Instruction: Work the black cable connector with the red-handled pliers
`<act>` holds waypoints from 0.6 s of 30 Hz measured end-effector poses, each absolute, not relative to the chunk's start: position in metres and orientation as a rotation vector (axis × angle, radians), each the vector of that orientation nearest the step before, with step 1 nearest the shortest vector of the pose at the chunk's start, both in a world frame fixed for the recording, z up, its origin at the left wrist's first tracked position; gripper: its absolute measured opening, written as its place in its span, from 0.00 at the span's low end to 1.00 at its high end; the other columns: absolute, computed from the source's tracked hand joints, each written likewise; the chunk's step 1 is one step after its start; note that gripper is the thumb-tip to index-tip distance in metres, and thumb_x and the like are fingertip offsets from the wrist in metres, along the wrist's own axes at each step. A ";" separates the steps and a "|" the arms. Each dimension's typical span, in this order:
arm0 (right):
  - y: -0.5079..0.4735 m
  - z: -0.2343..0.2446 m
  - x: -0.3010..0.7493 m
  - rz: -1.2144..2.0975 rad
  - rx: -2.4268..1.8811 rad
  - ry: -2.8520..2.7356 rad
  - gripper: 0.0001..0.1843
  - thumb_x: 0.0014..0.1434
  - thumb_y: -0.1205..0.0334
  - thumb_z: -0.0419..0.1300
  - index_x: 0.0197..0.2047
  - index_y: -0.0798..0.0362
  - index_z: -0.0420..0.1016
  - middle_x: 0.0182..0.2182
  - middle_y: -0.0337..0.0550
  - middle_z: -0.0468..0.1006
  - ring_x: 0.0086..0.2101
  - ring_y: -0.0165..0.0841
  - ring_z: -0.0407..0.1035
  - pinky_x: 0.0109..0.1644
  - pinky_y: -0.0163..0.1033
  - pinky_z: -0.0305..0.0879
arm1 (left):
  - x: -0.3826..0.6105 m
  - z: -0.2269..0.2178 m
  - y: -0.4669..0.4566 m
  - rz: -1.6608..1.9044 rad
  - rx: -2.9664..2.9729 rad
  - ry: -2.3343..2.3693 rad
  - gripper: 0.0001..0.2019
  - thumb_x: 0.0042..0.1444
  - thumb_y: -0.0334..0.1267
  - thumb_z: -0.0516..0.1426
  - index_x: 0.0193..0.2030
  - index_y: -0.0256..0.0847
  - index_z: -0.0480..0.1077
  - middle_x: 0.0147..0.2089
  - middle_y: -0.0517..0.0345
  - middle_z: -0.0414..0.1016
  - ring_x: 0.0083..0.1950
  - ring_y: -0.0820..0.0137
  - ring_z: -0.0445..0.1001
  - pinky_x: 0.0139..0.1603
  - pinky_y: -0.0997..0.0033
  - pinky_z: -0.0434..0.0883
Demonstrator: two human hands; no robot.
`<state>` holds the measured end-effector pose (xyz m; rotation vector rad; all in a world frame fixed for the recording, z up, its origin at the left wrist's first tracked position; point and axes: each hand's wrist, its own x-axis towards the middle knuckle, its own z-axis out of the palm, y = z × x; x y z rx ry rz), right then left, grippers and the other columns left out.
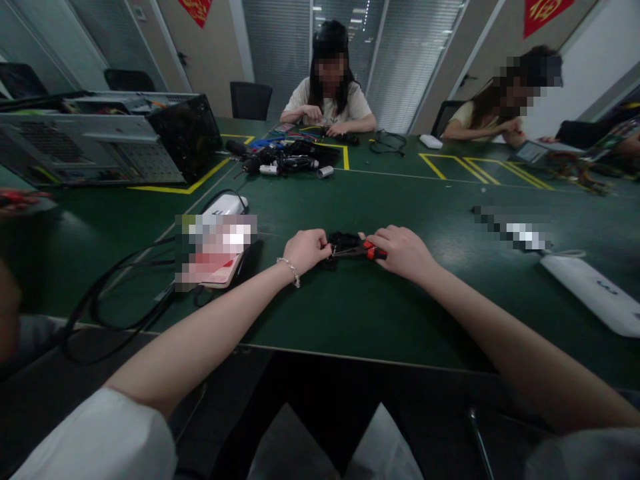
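My right hand [404, 252] is closed around the red-and-black handles of a pair of pliers [374, 251], whose metal jaws point left. A small dark bundle, perhaps a black cable or part [343, 240], lies between my hands on the green table. My left hand [306, 253], with a chain bracelet at the wrist, is pinched at the left end of that bundle, close to the plier tips. Its fingers hide what exactly they grip, and the bundle is too dark to make out.
An opened computer case [105, 147] stands at the far left. Nearer are a white power bank [227, 207], a phone [223, 270] and looped black cables [93, 300]. Dark tools and cables [285, 157] lie ahead. Another white power bank [595, 290] is at right. Co-workers sit across the table [300, 320].
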<state>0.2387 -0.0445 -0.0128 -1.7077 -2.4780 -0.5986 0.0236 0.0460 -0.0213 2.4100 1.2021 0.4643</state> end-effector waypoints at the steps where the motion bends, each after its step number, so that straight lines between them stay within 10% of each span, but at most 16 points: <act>1: -0.045 -0.012 0.239 -0.615 -1.701 -2.482 0.19 0.51 0.62 0.55 0.47 0.57 0.69 0.36 0.48 0.73 0.35 0.37 0.61 0.35 0.39 0.54 | 0.024 -0.022 0.046 0.467 2.413 1.202 0.07 0.48 0.41 0.54 0.26 0.40 0.67 0.25 0.62 0.71 0.26 0.75 0.66 0.22 0.76 0.55; 18: -0.045 -0.013 0.237 -0.563 -1.711 -2.458 0.21 0.50 0.63 0.55 0.48 0.57 0.69 0.36 0.50 0.73 0.35 0.38 0.61 0.35 0.39 0.55 | 0.023 -0.019 0.046 0.434 2.400 1.197 0.08 0.49 0.42 0.54 0.27 0.40 0.67 0.25 0.62 0.71 0.26 0.74 0.67 0.22 0.76 0.56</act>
